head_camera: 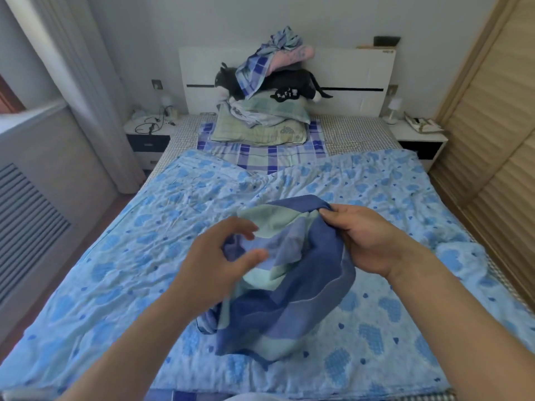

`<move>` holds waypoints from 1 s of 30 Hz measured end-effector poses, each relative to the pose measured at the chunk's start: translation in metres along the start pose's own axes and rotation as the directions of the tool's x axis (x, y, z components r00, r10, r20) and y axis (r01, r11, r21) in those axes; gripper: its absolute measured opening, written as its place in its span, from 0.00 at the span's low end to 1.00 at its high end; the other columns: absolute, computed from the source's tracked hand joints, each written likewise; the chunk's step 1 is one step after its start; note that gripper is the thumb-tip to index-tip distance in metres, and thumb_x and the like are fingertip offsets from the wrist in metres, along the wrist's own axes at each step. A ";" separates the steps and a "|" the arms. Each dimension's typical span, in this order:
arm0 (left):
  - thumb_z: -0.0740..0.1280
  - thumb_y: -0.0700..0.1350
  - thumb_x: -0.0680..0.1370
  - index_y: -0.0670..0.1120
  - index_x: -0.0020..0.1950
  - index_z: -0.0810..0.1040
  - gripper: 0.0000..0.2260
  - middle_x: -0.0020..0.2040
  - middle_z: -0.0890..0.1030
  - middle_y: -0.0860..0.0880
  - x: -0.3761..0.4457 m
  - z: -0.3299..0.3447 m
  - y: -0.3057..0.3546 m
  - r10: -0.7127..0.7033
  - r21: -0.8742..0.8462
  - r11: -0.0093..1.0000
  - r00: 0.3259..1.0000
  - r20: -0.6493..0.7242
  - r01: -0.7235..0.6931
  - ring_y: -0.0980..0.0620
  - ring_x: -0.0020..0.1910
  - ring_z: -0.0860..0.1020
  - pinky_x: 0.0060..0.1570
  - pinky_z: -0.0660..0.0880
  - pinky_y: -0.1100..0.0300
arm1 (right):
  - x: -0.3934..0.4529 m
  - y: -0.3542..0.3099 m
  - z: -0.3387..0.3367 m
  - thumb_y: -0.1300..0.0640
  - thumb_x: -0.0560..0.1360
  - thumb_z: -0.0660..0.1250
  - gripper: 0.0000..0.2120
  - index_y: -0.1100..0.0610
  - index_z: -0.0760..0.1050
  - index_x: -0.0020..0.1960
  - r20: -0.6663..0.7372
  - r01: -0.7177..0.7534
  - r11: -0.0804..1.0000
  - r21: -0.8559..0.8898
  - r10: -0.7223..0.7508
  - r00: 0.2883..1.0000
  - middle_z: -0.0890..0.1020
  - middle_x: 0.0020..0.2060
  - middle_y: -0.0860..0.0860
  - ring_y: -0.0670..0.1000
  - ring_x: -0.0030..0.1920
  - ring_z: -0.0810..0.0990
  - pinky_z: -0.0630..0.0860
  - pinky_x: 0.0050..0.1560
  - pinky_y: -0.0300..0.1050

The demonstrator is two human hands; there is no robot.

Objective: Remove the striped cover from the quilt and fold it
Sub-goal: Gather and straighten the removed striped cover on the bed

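A crumpled cover (pixel 289 308) in dark blue, pale blue and mint green bands hangs in front of me above the bed. My right hand (pixel 367 241) pinches its upper edge at the top right corner. My left hand (pixel 217 261) hovers at the cloth's left side with curved, spread fingers and grips nothing that I can see. The cloth's lower end rests on a light blue quilt (pixel 130 256) printed with blue hearts, which lies spread flat across the mattress.
A pile of pillows (pixel 260 125), a black plush cat (pixel 289 82) and checked bedding is stacked at the white headboard (pixel 362 76). Nightstands (pixel 149 131) flank the bed. A wooden slatted wardrobe (pixel 498 154) stands right, a curtain and radiator cover left.
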State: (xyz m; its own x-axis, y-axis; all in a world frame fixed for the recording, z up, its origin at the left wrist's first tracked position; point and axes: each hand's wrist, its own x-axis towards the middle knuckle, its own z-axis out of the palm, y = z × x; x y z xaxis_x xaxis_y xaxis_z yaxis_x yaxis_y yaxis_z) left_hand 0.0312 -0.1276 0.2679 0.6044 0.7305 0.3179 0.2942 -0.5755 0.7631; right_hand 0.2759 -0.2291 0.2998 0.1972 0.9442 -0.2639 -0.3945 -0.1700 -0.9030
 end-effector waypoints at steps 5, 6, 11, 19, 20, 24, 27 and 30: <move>0.73 0.61 0.69 0.68 0.63 0.75 0.22 0.53 0.79 0.62 -0.021 0.029 0.016 -0.102 -0.166 0.979 0.991 0.083 0.115 0.64 0.39 0.77 0.43 0.71 0.73 | 0.008 0.011 0.019 0.61 0.83 0.58 0.18 0.74 0.70 0.65 -0.047 -0.058 0.995 -0.087 0.054 0.997 0.78 0.56 0.70 0.60 0.52 0.79 0.76 0.56 0.53; 0.74 0.58 0.71 0.67 0.59 0.78 0.17 0.50 0.81 0.59 -0.019 0.029 0.013 -0.134 -0.189 0.971 0.988 0.079 0.146 0.63 0.40 0.79 0.43 0.71 0.72 | 0.008 0.013 0.021 0.60 0.83 0.59 0.17 0.74 0.71 0.64 -0.037 -0.068 0.991 -0.112 0.064 0.997 0.79 0.53 0.68 0.59 0.49 0.80 0.77 0.52 0.51; 0.76 0.47 0.74 0.53 0.31 0.78 0.13 0.24 0.73 0.55 -0.008 0.017 0.000 -0.265 -0.409 0.880 0.964 0.003 0.243 0.56 0.22 0.70 0.25 0.67 0.66 | 0.016 0.024 0.010 0.54 0.82 0.64 0.13 0.64 0.78 0.56 -0.016 -0.064 0.930 -0.362 0.063 0.998 0.84 0.47 0.59 0.57 0.46 0.84 0.80 0.48 0.50; 0.76 0.56 0.68 0.47 0.31 0.69 0.19 0.24 0.61 0.51 -0.007 0.007 0.004 -0.261 -0.629 0.722 0.956 0.138 0.288 0.53 0.21 0.57 0.26 0.58 0.65 | 0.023 0.014 -0.067 0.56 0.80 0.63 0.08 0.57 0.78 0.46 -0.383 -0.318 0.218 -0.923 -0.600 0.702 0.77 0.47 0.55 0.56 0.46 0.76 0.73 0.44 0.50; 0.76 0.56 0.68 0.48 0.30 0.70 0.18 0.24 0.61 0.51 -0.004 0.005 0.006 -0.252 -0.583 0.761 0.958 0.138 0.284 0.52 0.21 0.57 0.25 0.58 0.65 | 0.017 0.015 -0.066 0.56 0.79 0.65 0.05 0.56 0.79 0.50 -0.350 -0.191 0.308 -0.932 -0.626 0.697 0.77 0.50 0.55 0.55 0.49 0.77 0.76 0.48 0.52; 0.76 0.50 0.72 0.52 0.29 0.74 0.16 0.24 0.65 0.57 0.002 0.013 0.017 -0.148 -0.371 0.897 0.953 0.263 0.242 0.57 0.21 0.61 0.22 0.61 0.67 | -0.022 0.040 0.010 0.42 0.71 0.73 0.24 0.33 0.71 0.65 0.223 0.302 0.565 -0.768 -0.206 0.953 0.75 0.61 0.36 0.37 0.63 0.74 0.73 0.62 0.39; 0.75 0.52 0.73 0.51 0.33 0.77 0.12 0.25 0.69 0.57 0.001 0.026 0.018 -0.104 -0.350 0.907 0.929 0.354 0.235 0.59 0.21 0.62 0.21 0.61 0.69 | -0.019 0.069 0.033 0.48 0.78 0.66 0.07 0.37 0.76 0.54 0.344 0.324 0.545 -0.773 -0.070 0.937 0.80 0.47 0.34 0.36 0.48 0.78 0.72 0.50 0.32; 0.72 0.60 0.72 0.58 0.47 0.78 0.09 0.29 0.71 0.58 -0.006 0.031 -0.024 -0.162 0.035 0.986 0.912 0.376 0.160 0.58 0.26 0.70 0.29 0.65 0.69 | -0.006 0.084 -0.014 0.46 0.81 0.62 0.13 0.47 0.73 0.38 0.083 0.049 0.555 -0.831 0.036 0.996 0.75 0.32 0.38 0.39 0.33 0.71 0.66 0.37 0.34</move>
State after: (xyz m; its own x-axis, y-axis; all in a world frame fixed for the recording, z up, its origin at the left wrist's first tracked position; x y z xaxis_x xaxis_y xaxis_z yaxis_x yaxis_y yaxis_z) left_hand 0.0432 -0.1296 0.2302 0.7824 0.6211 -0.0450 0.4128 -0.4632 0.7843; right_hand 0.2547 -0.2531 0.2212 0.1076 0.9575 -0.2677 0.5361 -0.2826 -0.7954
